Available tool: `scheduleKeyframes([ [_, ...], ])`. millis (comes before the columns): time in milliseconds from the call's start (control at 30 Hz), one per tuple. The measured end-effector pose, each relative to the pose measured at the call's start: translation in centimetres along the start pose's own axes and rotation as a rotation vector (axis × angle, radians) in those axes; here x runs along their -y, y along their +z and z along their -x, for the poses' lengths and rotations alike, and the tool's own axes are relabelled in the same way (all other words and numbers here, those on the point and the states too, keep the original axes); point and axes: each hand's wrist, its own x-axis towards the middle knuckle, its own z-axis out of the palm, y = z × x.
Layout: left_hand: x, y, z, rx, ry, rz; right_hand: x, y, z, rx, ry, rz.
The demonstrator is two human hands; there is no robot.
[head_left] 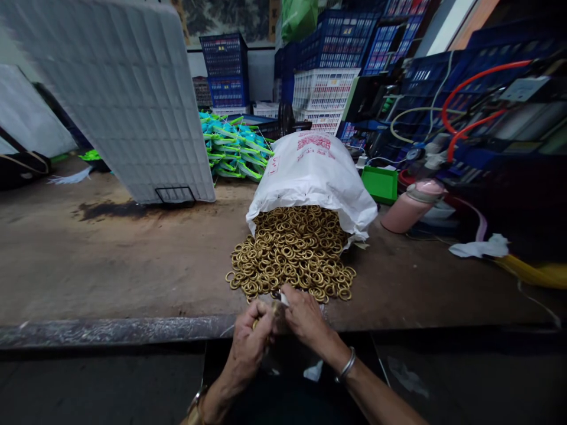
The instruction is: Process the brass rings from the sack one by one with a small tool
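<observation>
worn brown bench (110,260), crates (328,53) behind; left hand (250,342), right hand (305,316) pinch brass ring (275,308) near ring pile (290,251).

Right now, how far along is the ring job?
Done: no finished batch can be made out. In hand: the left hand and right hand pinch a brass ring together at the bench edge. Left: a big pile of rings spilling from the white sack.
</observation>
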Motion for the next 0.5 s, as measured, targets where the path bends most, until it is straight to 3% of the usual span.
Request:
scheduleKeyframes([
  [133,1.3,0.3,1.3,0.233,-0.209,-0.001,-1.3,0.0,-0.3,-0.099,0.060,0.034],
  [233,3.9,0.4,1.3,0.277,-0.425,0.030,-1.9,0.5,-0.5,-0.167,0.020,-0.016],
  [333,7.0,0.3,0.5,0.231,-0.560,0.061,-1.9,1.1,-0.9,-0.186,0.018,-0.003],
  [400,8.8,0.1,-0.3,0.132,-0.657,0.146,-1.5,1.2,-1.4,-0.174,0.015,0.029],
  [500,10.9,0.2,-1.3,0.031,-0.697,0.192,-0.4,0.9,-2.1,-0.143,-0.005,0.084],
])
